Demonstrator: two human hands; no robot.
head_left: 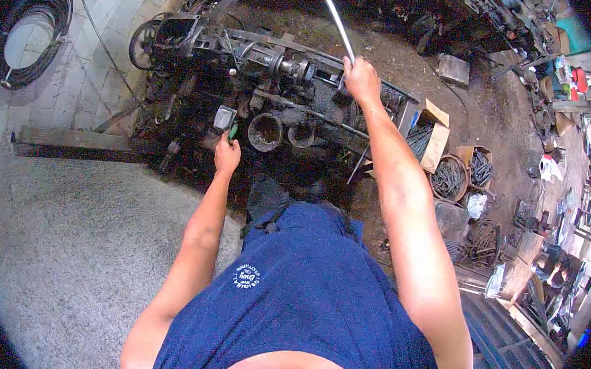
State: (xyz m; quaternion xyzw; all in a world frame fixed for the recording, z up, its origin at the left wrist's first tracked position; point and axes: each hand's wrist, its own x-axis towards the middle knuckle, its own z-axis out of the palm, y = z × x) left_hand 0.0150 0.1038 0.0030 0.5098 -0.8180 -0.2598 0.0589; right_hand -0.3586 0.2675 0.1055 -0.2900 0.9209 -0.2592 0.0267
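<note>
My right hand (362,82) is closed round the lower end of a bright metal rod (339,23), which slants up and to the left over the far side of a dark, greasy machine like a lathe (277,64). On the near left side of that machine, my left hand (227,154) has its fingers closed at a small green part (233,132), perhaps a handle. A grey box-shaped piece (224,117) sits just beyond it. Two round cups or tins (265,131) with dirty insides stand to the right of my left hand.
At left, a coil of black hose (33,35) lies on the pale floor near a long metal beam (84,141). To the right are an open cardboard box (435,136) of thin rods, round tubs (449,177) of metal pieces, and a block (454,69). Cluttered shelving lines the right side.
</note>
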